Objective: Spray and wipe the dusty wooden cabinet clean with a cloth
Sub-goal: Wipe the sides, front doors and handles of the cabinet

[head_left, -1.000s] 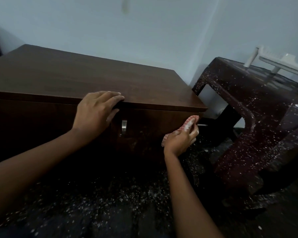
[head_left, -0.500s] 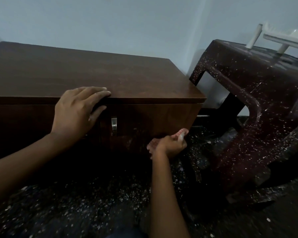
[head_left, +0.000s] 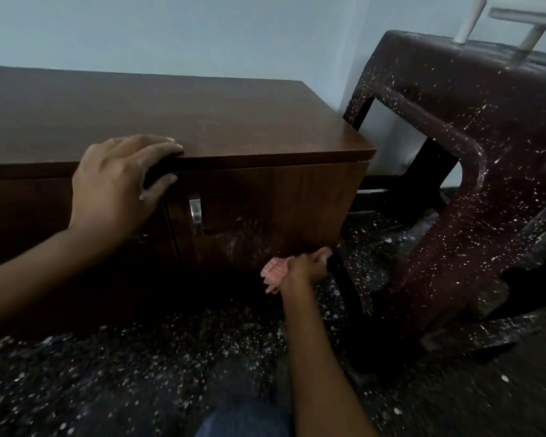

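Observation:
A low brown wooden cabinet (head_left: 202, 121) stands against the pale wall. Its right door has a metal handle (head_left: 195, 214) and a dull smeared patch low down. My left hand (head_left: 117, 184) lies flat over the front edge of the top, fingers spread, holding nothing. My right hand (head_left: 308, 264) is at the bottom right corner of the door, shut on a pink checked cloth (head_left: 275, 272) that bunches out to the left of the fist. No spray bottle is in view.
A dark maroon plastic chair (head_left: 454, 152), speckled with white paint, stands close to the cabinet's right side. A white frame (head_left: 501, 14) rests on it at the top right. The dark floor (head_left: 171, 357) is speckled too. My knee shows at the bottom.
My right hand has slid the cloth down the right door from just under the top edge to its bottom corner. The left hand has stayed on the top edge.

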Tool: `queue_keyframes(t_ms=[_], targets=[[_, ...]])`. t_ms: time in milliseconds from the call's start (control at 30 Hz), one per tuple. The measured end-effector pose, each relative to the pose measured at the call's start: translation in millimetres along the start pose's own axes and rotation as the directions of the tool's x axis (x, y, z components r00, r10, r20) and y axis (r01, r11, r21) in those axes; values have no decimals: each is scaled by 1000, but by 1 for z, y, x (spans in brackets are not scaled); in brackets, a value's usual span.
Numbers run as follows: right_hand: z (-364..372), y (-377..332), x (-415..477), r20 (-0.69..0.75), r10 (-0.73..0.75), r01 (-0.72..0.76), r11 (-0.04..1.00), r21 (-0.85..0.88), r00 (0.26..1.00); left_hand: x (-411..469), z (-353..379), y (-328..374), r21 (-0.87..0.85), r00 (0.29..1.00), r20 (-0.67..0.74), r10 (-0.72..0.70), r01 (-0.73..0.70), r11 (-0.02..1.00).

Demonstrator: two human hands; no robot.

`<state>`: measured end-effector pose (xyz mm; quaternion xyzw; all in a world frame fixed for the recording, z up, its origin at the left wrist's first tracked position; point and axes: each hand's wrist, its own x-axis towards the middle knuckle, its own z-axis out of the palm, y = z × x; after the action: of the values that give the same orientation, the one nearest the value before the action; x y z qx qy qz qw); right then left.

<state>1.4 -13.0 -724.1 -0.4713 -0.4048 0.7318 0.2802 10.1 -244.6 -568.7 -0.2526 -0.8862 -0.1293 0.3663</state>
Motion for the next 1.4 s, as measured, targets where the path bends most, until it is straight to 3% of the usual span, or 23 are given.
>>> queue_keyframes(t_ms=[33, 100, 300, 367, 433, 500, 733, 833, 1033, 1233, 1400], targets=[[0, 5, -3, 48, 92, -92, 996, 4, 995, 0, 0, 0, -1, 1000, 0, -6, 6, 1000], [4, 11, -11, 49, 143, -142, 989, -31, 988, 1, 0, -1, 2, 1000, 11, -4, 4, 1000], [8, 2, -11, -97, -169, 152, 974, -166, 981, 3, -1, -5, -19, 999, 41, -7, 8, 1000], [1, 10, 4, -85, -87, 77, 990, -117, 993, 2, 0, -5, -19, 999, 33, -18, 19, 1000], [-7, 12, 14, -56, 87, -91, 992, -90, 995, 1, 1, -5, -15, 999, 31, -30, 30, 999], [-12, 11, 12, -33, 154, -157, 975, -160, 988, 1, 0, -3, -24, 999, 32, -36, 37, 999], [-5, 23, 10, -27, 51, -55, 977, -208, 998, 1, 1, -2, -8, 999, 36, -32, 32, 999], [-16, 27, 29, 95, 162, -135, 960, -244, 982, 1, 2, -2, 5, 999, 18, -28, 28, 1000], [-32, 39, 28, 8, 247, -238, 943, -234, 969, 2, 4, -7, 5, 999, 34, -16, 16, 1000], [-16, 36, 46, -90, 117, -133, 972, -195, 989, 0, 4, -5, 17, 999, 31, -21, 20, 1000], [-37, 42, 58, 40, 262, -252, 952, -172, 964, 1, 3, -2, 33, 1000, 11, -16, 16, 999]])
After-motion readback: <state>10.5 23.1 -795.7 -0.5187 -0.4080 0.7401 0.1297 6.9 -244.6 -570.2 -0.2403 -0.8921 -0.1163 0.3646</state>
